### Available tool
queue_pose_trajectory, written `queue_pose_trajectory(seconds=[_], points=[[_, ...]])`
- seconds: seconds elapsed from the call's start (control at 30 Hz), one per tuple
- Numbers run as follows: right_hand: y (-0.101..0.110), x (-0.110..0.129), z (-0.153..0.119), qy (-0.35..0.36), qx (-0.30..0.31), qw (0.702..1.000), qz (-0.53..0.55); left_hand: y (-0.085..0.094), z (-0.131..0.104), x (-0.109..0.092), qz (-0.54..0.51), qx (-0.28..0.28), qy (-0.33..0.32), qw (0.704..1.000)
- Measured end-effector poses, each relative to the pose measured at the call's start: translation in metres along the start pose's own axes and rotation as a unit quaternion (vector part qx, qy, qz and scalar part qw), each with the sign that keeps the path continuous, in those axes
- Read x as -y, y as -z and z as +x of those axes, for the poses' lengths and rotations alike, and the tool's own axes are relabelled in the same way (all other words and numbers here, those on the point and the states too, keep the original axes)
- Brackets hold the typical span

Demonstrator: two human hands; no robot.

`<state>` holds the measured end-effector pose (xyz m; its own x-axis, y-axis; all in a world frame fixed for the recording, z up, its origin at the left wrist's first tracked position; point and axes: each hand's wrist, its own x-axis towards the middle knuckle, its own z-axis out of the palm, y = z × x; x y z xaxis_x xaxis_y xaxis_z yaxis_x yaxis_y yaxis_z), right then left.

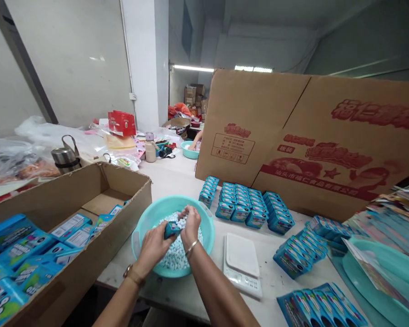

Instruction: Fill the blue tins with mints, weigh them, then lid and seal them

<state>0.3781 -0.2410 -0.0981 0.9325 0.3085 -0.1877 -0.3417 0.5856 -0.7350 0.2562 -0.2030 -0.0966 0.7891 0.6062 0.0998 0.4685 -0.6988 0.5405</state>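
A turquoise basin (145,218) full of small white candy pellets (177,256) stands on the table in front of me. Over the pellets, my left hand (153,245) grips a small blue packet (171,230), tilted with one end toward the right. My right hand (192,227) is cupped around a scoop of white pellets (182,222), held right against that end of the packet. Whether pellets are passing into the packet cannot be made out. A bracelet sits on each wrist.
An open cardboard box (98,240) with blue packets (27,245) stands left. A white scale (241,263) lies right of the basin. Rows of filled-looking blue packets (240,204) stand behind it. A large carton panel (293,145) blocks the back; another person's arm (197,140) shows beyond.
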Motion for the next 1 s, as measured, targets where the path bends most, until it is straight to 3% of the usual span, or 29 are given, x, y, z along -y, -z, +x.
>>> queue_pose_trajectory(seconds=[0.57, 1.0], points=[[0.005, 0.001, -0.006, 0.0, 0.006, 0.999, -0.034, 0.004, 0.0, -0.001, -0.001, 0.027, 0.003, 1.0], [0.01, 0.004, -0.016, 0.008, 0.061, 0.995, -0.078, -0.001, 0.005, 0.007, -0.044, 0.031, -0.001, 0.999]])
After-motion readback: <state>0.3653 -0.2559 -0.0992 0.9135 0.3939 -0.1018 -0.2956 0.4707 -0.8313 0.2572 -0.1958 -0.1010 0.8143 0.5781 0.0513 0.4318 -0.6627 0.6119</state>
